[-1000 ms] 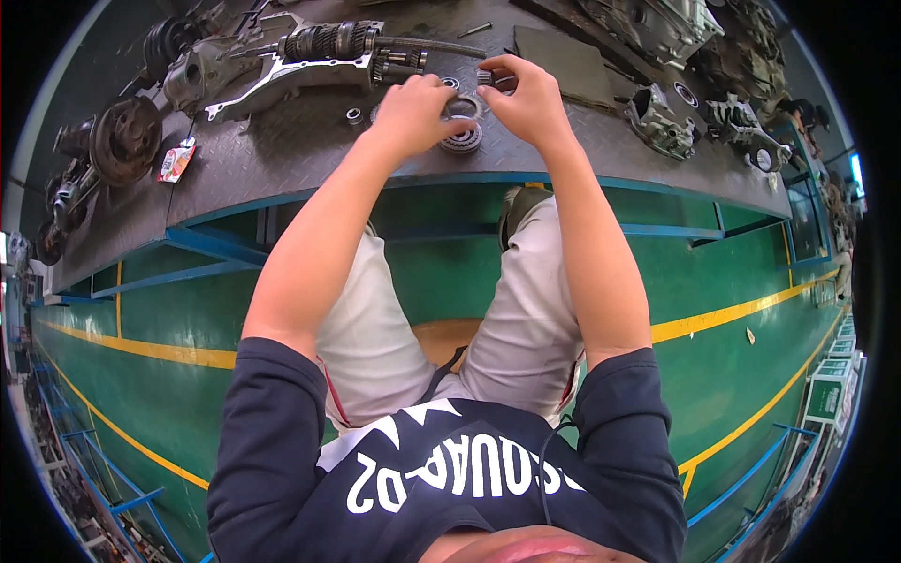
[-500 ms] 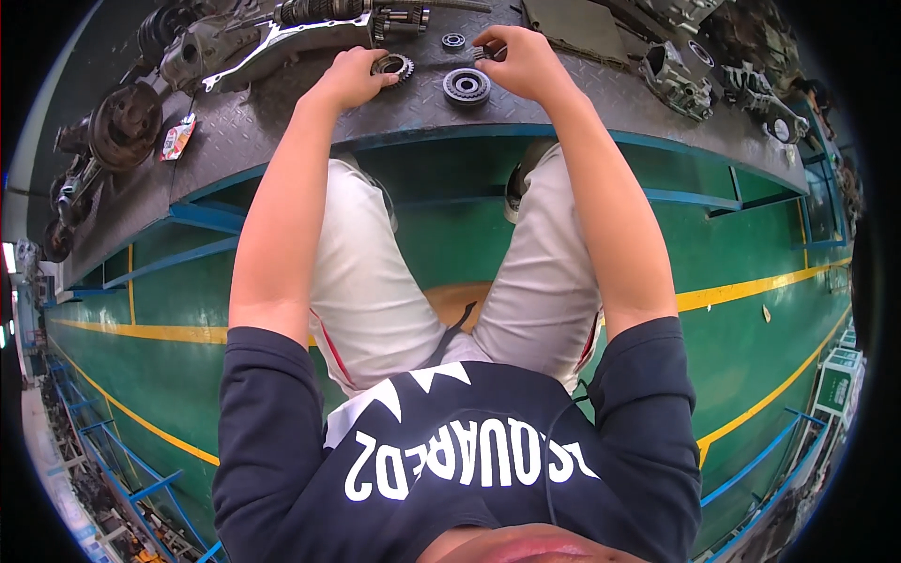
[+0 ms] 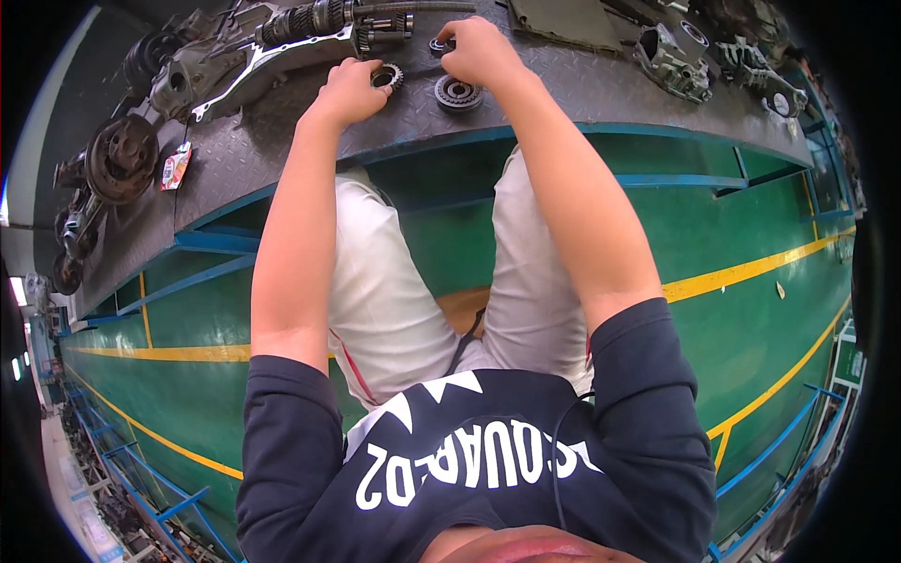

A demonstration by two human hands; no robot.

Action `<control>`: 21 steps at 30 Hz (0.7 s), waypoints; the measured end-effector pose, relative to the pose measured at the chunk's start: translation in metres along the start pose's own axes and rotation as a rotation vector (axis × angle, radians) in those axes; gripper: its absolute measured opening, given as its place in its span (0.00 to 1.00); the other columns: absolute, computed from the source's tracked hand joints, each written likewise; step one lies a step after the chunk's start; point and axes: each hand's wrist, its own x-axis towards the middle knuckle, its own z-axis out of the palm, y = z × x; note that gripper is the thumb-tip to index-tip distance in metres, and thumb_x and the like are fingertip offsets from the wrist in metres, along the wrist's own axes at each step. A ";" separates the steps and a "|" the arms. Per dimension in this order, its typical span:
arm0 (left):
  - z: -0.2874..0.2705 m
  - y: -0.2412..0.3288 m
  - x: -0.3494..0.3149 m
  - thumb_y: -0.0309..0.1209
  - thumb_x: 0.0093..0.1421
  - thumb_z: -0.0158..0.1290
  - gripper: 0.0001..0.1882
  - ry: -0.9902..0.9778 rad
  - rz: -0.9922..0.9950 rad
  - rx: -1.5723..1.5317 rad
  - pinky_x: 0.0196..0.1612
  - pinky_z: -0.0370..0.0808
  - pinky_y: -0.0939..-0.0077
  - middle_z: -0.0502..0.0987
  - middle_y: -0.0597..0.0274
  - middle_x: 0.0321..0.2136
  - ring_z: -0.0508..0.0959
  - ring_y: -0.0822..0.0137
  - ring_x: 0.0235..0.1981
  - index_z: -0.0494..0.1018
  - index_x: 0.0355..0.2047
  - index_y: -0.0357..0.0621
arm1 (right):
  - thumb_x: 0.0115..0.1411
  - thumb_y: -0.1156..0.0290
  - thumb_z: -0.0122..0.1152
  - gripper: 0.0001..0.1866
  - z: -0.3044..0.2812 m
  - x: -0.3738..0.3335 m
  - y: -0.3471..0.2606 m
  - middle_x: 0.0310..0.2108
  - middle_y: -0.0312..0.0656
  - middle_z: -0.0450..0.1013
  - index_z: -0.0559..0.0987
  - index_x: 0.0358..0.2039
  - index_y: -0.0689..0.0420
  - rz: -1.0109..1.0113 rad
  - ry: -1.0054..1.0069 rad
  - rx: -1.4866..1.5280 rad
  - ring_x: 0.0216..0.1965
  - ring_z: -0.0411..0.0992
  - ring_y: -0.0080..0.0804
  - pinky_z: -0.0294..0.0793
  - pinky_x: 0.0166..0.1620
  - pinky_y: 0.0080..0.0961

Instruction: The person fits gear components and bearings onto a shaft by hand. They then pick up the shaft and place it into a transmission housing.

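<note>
The toothed gear point(image 3: 385, 75) is half covered by the left hand point(image 3: 349, 89). A small ring point(image 3: 437, 44) is partly hidden behind the right hand point(image 3: 479, 52). The geared shaft point(image 3: 324, 17) is cut off at the top edge.

Both bare forearms reach far forward, nearly parallel. The left hand point(image 3: 349, 91) is curled with its fingers bent; the right hand point(image 3: 479, 52), slightly farther, is also curled, knuckles up.
</note>
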 end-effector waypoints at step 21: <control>-0.024 0.002 -0.007 0.20 0.55 0.67 0.20 0.379 0.250 -0.139 0.48 0.81 0.69 0.81 0.55 0.43 0.84 0.59 0.39 0.85 0.49 0.45 | 0.56 0.72 0.72 0.22 -0.033 -0.004 0.069 0.55 0.52 0.81 0.87 0.53 0.54 0.110 -0.200 -0.187 0.55 0.80 0.51 0.79 0.61 0.40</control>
